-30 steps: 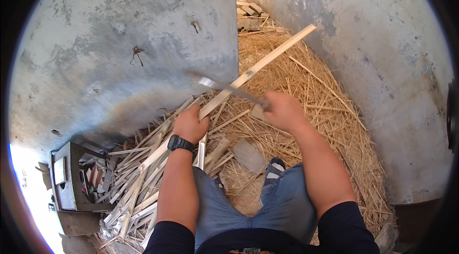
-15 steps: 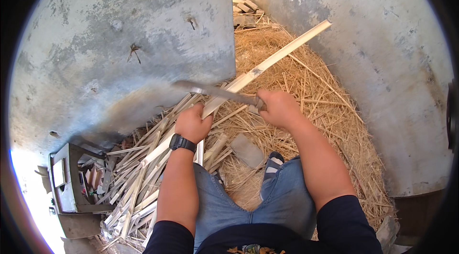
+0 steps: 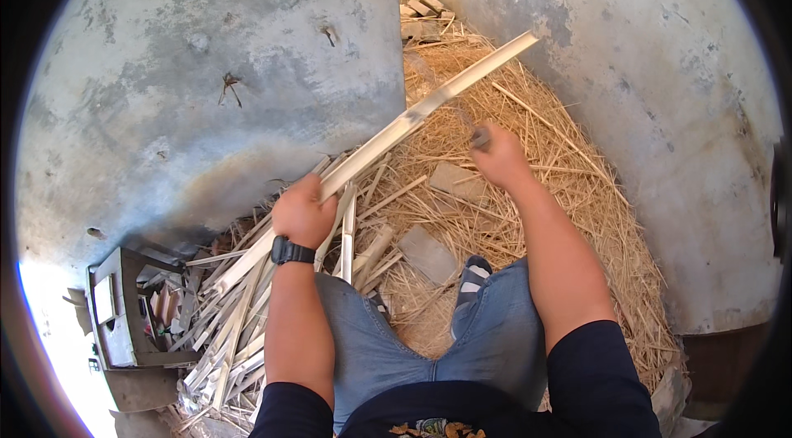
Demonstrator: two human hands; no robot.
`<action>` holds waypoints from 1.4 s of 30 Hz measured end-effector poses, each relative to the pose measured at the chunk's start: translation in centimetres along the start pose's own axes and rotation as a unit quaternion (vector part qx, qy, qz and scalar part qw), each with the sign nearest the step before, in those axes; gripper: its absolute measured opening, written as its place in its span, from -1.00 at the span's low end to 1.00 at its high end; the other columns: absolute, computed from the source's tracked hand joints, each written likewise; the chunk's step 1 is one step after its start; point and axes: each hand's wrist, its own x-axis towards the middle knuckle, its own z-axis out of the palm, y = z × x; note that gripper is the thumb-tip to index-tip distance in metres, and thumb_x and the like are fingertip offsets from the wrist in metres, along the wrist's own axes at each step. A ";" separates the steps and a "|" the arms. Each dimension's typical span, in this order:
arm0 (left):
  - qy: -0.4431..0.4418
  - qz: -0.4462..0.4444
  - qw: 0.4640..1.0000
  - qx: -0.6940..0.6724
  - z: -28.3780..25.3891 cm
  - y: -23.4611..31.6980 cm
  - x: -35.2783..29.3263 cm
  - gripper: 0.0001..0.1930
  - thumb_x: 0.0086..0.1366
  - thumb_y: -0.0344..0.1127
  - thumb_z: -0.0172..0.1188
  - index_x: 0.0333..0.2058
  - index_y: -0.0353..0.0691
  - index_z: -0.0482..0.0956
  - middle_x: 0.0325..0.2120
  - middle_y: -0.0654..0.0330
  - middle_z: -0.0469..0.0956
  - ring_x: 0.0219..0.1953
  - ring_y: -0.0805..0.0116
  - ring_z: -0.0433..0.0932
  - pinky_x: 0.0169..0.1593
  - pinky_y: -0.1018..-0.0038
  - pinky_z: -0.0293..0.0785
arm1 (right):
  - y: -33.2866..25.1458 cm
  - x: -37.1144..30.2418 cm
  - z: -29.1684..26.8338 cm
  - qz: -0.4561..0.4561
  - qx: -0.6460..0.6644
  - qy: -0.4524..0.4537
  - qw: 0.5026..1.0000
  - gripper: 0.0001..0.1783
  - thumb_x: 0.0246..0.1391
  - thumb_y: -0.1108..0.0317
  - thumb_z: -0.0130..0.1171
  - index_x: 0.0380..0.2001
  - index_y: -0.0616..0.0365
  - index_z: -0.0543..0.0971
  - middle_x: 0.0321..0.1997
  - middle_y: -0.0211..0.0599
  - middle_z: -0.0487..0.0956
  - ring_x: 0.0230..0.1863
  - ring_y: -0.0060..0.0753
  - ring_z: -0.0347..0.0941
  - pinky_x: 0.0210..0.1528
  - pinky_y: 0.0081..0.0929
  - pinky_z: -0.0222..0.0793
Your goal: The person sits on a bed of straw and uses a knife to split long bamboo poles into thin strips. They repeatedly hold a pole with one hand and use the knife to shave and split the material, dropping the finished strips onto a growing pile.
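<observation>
My left hand [image 3: 302, 211], with a dark watch on its wrist, is closed around a long half-round strip of split bamboo [image 3: 375, 145]. The strip slants from the lower left up to the far right, pale inside, with a darker node partway along. To the right of it, my right hand [image 3: 503, 157] grips the handle of a machete [image 3: 481, 138]. Motion smears its blade so that it barely shows, reaching up and left past the strip. Under my left hand lies a heap of split bamboo pieces [image 3: 239, 339].
Bamboo shavings [image 3: 569, 215] cover the ground ahead and right. Grey, worn walls [image 3: 206, 50] stand at left and right. A flat grey slab [image 3: 427, 255] lies before my feet. At the left is a dark wooden box frame [image 3: 132, 306]; several bricks [image 3: 421, 5] are stacked far back.
My left hand has shifted down and left, drawing the bamboo strip with it. My right hand has moved up and right, and the machete blade has swung from pointing left to pointing away.
</observation>
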 end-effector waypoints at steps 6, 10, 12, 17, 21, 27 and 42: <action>-0.051 0.016 0.999 -0.006 0.1 -0.1 -0.2 -0.79 0.14 -0.18 0.30 -0.39 -0.19 0.56 -0.50 -0.04 0.58 -0.39 -0.14 0.57 -0.31 0.11 0.47 | -1.9 -0.6 0.8 -0.008 -0.127 -0.125 0.984 -0.61 0.03 0.35 0.24 -0.03 0.16 0.57 -0.21 0.01 0.67 -0.16 -0.08 0.64 -0.09 -0.21 0.56; -0.111 -0.021 0.988 -0.103 -0.7 -1.1 0.6 -0.69 0.22 -0.12 0.32 -0.41 -0.29 0.54 -0.54 -0.08 0.57 -0.44 -0.11 0.55 -0.33 0.18 0.45 | 5.8 0.9 -0.2 0.097 0.038 0.035 0.994 -0.65 0.04 0.32 0.22 -0.06 0.14 0.57 -0.22 -0.02 0.68 -0.20 -0.11 0.64 -0.10 -0.21 0.55; -0.122 -0.015 0.989 -0.082 0.0 -1.7 0.3 -0.68 0.22 -0.12 0.32 -0.41 -0.30 0.54 -0.54 -0.09 0.55 -0.46 -0.10 0.54 -0.34 0.18 0.44 | 4.2 0.4 0.4 0.074 0.008 0.004 0.997 -0.66 0.01 0.33 0.22 -0.09 0.11 0.58 -0.23 0.00 0.67 -0.19 -0.05 0.63 -0.10 -0.18 0.55; -0.127 -0.041 0.984 -0.120 -0.3 -1.2 0.4 -0.65 0.23 -0.06 0.28 -0.44 -0.28 0.52 -0.52 -0.09 0.57 -0.42 -0.14 0.55 -0.31 0.10 0.44 | -1.0 0.1 0.9 -0.032 -0.111 -0.087 0.989 -0.63 -0.01 0.37 0.23 -0.07 0.15 0.58 -0.14 0.05 0.66 -0.10 0.00 0.62 -0.02 -0.21 0.54; -0.120 -0.012 0.991 -0.054 -1.3 -0.7 0.3 -0.63 0.22 -0.04 0.31 -0.43 -0.29 0.52 -0.54 -0.08 0.56 -0.44 -0.15 0.53 -0.34 0.13 0.42 | 3.2 1.0 -0.6 0.115 0.001 0.022 0.993 -0.65 0.01 0.39 0.22 -0.08 0.19 0.58 -0.11 -0.04 0.68 -0.12 -0.10 0.64 -0.06 -0.21 0.55; -0.104 0.009 0.994 -0.042 -0.2 1.4 0.5 -0.67 0.19 -0.05 0.28 -0.46 -0.22 0.50 -0.51 -0.07 0.57 -0.39 -0.19 0.55 -0.32 0.03 0.45 | -3.9 -1.6 1.0 -0.144 -0.166 -0.014 0.975 -0.83 -0.02 0.34 0.26 -0.34 0.10 0.54 -0.36 -0.12 0.65 -0.31 0.01 0.61 -0.24 -0.07 0.51; -0.049 0.025 0.996 -0.064 1.5 2.2 0.2 -0.68 0.15 -0.09 0.28 -0.48 -0.23 0.47 -0.57 -0.05 0.55 -0.43 -0.16 0.55 -0.35 0.04 0.45 | -1.1 -0.3 0.6 -0.158 -0.126 0.040 0.979 -0.81 -0.03 0.27 0.32 -0.41 0.06 0.53 -0.45 -0.13 0.59 -0.38 0.04 0.57 -0.32 -0.08 0.46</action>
